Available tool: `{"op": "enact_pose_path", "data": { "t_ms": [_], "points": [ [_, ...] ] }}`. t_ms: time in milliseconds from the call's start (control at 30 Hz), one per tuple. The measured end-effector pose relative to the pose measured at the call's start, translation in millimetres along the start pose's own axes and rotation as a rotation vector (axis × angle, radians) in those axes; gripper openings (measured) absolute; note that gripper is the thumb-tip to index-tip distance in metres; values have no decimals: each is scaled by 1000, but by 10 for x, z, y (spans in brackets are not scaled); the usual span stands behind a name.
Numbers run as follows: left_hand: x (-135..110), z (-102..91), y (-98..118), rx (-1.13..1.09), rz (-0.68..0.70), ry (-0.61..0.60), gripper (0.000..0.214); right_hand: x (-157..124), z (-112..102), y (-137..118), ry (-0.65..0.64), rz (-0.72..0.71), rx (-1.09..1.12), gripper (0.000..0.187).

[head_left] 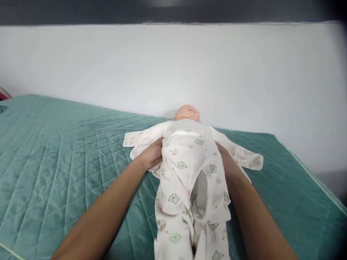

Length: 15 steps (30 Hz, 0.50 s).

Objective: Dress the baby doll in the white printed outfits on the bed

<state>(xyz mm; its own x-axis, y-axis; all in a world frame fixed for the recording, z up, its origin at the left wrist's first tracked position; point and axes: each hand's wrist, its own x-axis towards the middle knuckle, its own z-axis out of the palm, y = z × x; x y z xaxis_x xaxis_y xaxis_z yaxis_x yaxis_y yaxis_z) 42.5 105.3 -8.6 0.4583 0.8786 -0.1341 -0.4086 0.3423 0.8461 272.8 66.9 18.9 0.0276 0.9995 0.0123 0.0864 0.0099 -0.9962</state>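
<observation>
A baby doll (187,112) lies on its back, its head toward the wall. It has on an open white baby jacket (157,133) with both sleeves spread outward. White baby pants (180,180), printed with green animals and open at the crotch, cover its belly and run down past the lower edge of the view. At the left side of the waist, my left hand (152,155) is closed with curled fingers on the pants. My right hand (225,160) reaches in at the opposite side; its fingers are hidden behind the cloth.
A green quilted cover (67,155) is spread beneath the doll, with a pale piped edge (311,175) at the right. Close behind the doll's head stands a white wall (108,68). A dark band (81,12) crosses the top.
</observation>
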Motion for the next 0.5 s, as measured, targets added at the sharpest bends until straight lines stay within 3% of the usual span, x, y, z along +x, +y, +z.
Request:
{"op": "enact_pose_path", "data": {
  "t_ms": [233, 500],
  "points": [
    [-17, 24, -1, 124, 82, -66, 35, -3, -25, -23, -31, 16, -19, 27],
    [-42, 79, -3, 86, 25, 34, 34, -7, -23, -86, -62, 32, -17, 31]
  ]
}}
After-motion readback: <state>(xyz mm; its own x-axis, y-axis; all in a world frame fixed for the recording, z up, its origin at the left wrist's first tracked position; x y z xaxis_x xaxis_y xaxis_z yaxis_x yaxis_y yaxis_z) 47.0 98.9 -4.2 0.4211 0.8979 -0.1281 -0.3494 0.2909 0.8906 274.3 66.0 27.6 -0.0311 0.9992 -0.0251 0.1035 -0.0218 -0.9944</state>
